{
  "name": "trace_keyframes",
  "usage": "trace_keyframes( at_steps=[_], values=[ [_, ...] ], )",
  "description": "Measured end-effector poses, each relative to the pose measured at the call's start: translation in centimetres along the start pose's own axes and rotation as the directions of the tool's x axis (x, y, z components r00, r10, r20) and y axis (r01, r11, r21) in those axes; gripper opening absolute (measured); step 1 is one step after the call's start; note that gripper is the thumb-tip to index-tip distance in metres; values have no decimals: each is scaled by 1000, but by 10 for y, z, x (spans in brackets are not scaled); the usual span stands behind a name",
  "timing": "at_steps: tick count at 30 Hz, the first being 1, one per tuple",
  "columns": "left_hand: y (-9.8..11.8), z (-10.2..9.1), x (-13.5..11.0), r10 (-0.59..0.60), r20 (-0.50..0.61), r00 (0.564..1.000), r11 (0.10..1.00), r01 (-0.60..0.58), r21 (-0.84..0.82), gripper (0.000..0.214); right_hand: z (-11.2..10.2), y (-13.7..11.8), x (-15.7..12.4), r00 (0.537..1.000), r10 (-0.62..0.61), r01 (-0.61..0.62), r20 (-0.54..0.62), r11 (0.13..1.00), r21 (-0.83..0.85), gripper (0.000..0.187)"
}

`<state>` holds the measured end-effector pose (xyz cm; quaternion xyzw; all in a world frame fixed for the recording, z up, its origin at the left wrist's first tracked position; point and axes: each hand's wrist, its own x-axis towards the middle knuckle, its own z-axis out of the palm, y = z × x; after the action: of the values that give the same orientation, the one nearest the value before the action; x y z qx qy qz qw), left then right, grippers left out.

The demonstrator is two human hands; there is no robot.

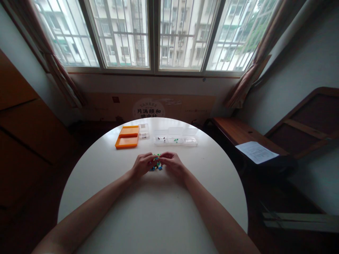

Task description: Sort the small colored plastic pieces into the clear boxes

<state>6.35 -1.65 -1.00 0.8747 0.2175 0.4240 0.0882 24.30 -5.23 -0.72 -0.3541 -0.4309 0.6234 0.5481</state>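
Note:
A small heap of tiny coloured pieces (156,168), blue, green, yellow and dark, lies on the white round table (159,208); they look like small building bricks. From the left, my left hand (143,164) reaches over the heap with bent fingers drawn together. My right hand (173,163) meets it from the other side, thumb and fingertips pinched close to the left fingertips. Bits of green and yellow show between the two hands. Whatever each hand pinches is too small and too covered to name.
Behind the hands stand an orange tray (128,145), a small clear box (147,131) and clear divided boxes (180,144) holding a few dark and green pieces. A printed sheet (256,152) rests on a wooden bench (230,127) at right. Barred windows are ahead.

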Motion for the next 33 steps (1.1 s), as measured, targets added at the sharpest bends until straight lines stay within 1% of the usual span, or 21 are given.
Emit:
trace_keyframes(
  at_steps=[8,10,12,15,19,21,22,23,26,27,28,29,31,33],
  values=[
    [-1,1,-1,-23,8,1000,1000,23,-17,22,0,0,0,1000,12,-12,-4,1000,1,26],
    [-2,2,-2,-46,7,999,998,46,-37,20,1,-1,-1,1000,18,-18,-7,1000,18,26],
    [-2,3,-2,-92,-2,996,994,92,-67,20,2,-3,-1,999,26,-24,-24,998,49,26],
    [-3,4,-2,-171,-35,985,979,166,-120,18,-3,-8,0,996,-5,12,-87,997,72,24],
    [-4,4,3,-265,-94,960,949,243,-200,17,-18,-11,4,970,-113,113,-215,994,-12,21],
    [-5,4,6,-355,-119,927,914,318,-254,19,-24,-10,7,958,-119,122,-260,992,-4,20],
    [-7,4,8,-418,-127,900,881,367,-297,21,-25,-9,8,957,-113,118,-268,993,4,20],
    [-9,3,9,-488,-132,863,837,419,-351,23,-26,-7,9,957,-106,113,-269,994,10,20],
    [-18,-3,12,-674,-129,727,677,538,-502,32,-26,-5,10,962,-101,102,-254,995,-6,20],
    [-21,-6,12,-709,-128,693,642,560,-524,34,-25,-5,10,962,-99,100,-254,995,-10,21],
    [-24,-10,13,-733,-131,668,621,578,-530,36,-25,-5,10,962,-95,96,-257,995,-9,21],
    [-27,-14,15,-745,-124,656,610,593,-525,36,-24,-6,10,961,-90,91,-261,996,-7,21],
    [-31,-24,17,-751,-88,655,607,631,-483,37,-24,-6,10,961,-80,84,-265,996,2,22],
    [-34,-32,19,-736,-8,677,619,668,-413,37,-24,-6,11,962,-80,85,-260,996,10,22]
  ],
)
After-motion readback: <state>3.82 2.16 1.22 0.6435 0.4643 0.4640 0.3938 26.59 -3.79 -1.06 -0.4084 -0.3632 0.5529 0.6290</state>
